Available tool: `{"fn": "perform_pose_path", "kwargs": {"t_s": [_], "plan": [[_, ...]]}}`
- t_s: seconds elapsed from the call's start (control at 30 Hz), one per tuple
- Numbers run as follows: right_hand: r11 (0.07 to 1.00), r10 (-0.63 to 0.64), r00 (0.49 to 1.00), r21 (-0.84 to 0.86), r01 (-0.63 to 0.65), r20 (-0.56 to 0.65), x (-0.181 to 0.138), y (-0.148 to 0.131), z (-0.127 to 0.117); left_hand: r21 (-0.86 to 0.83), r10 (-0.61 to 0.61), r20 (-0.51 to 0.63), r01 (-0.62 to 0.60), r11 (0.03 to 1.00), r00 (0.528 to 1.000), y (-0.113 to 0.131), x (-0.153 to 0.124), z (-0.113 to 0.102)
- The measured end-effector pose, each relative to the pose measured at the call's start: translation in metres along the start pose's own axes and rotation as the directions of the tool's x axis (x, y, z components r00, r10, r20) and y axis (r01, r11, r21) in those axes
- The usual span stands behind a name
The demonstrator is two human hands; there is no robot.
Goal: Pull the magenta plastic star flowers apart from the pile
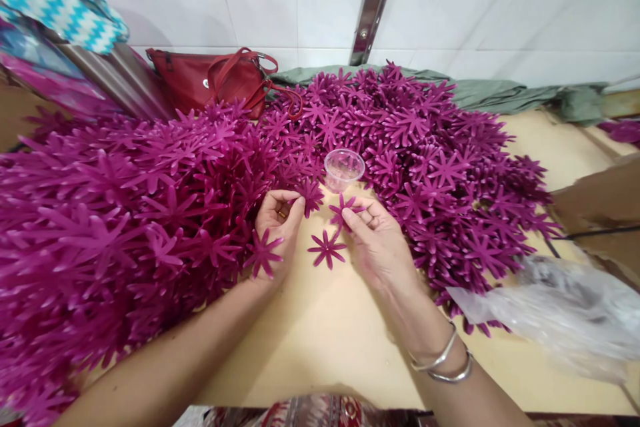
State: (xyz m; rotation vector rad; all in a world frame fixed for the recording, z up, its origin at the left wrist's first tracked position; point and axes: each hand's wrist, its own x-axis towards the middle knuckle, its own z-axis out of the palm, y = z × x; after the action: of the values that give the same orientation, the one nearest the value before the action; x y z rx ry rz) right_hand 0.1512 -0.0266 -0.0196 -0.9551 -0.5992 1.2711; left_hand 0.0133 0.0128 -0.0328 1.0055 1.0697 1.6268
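Note:
My left hand [281, 217] is closed in a pinch, thumb against forefinger, at the edge of a purple artificial flower [313, 197]. Between the thumb and fingers of my right hand [377, 233] is another purple flower [340, 210], its narrow petals spread. A single loose flower [327, 249] lies flat on the table [320, 333] between my wrists. One more flower [264, 253] rests against the side of my left hand. Just beyond both hands stands a small clear plastic cup [344, 170]; its contents are hard to make out.
Heaps of purple flowers [165, 213] cover the left, with another large pile [440, 173] at right. A red handbag [200, 80] lies against the wall. Crumpled clear plastic [560, 310] and a cardboard box [605, 207] are on the right. Green cloth [500, 95] runs along the back.

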Motion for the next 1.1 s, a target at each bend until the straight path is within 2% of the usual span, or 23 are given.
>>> {"fn": "perform_pose_path", "kwargs": {"t_s": [0.17, 0.37, 0.53, 0.67, 0.77, 0.83, 0.9, 1.0, 1.1], "plan": [[0.99, -0.075, 0.997, -0.119, 0.072, -0.021, -0.002, 0.002, 0.0, 0.008, 0.002, 0.003, -0.002, 1.0, 1.0, 0.0, 0.0, -0.001], [0.952, -0.105, 0.994, -0.285, 0.111, 0.035, -0.005, 0.001, -0.003, -0.004, -0.003, -0.005, 0.003, 1.0, 1.0, 0.0, 0.0, 0.0], [0.892, -0.096, 0.992, -0.436, 0.121, 0.08, -0.008, -0.002, -0.002, 0.008, 0.001, -0.017, -0.001, 1.0, 1.0, 0.001, 0.0, 0.0], [0.805, -0.182, 0.975, -0.55, 0.22, 0.124, -0.01, -0.006, 0.001, 0.02, 0.016, -0.045, -0.015, 1.0, 0.999, 0.003, 0.0, 0.0], [0.685, -0.338, 0.92, -0.619, 0.384, 0.197, -0.009, -0.008, -0.001, 0.004, 0.03, -0.062, -0.03, 1.0, 0.998, 0.003, 0.001, 0.0], [0.538, -0.431, 0.867, -0.7, 0.469, 0.25, -0.009, -0.009, -0.004, -0.004, 0.033, -0.059, -0.033, 0.999, 0.998, 0.003, 0.001, -0.001], [0.384, -0.46, 0.839, -0.787, 0.484, 0.291, -0.009, -0.01, -0.008, -0.008, 0.039, -0.055, -0.04, 0.999, 0.998, 0.002, 0.002, -0.001], [0.235, -0.36, 0.859, -0.855, 0.462, 0.365, -0.01, -0.013, -0.012, 0.002, 0.07, -0.056, -0.07, 0.998, 0.996, 0.002, 0.002, -0.002], [0.188, -0.162, 0.871, -0.852, 0.488, 0.463, -0.01, -0.013, -0.013, 0.008, 0.096, -0.055, -0.096, 0.995, 0.994, 0.002, 0.002, -0.001]]}}
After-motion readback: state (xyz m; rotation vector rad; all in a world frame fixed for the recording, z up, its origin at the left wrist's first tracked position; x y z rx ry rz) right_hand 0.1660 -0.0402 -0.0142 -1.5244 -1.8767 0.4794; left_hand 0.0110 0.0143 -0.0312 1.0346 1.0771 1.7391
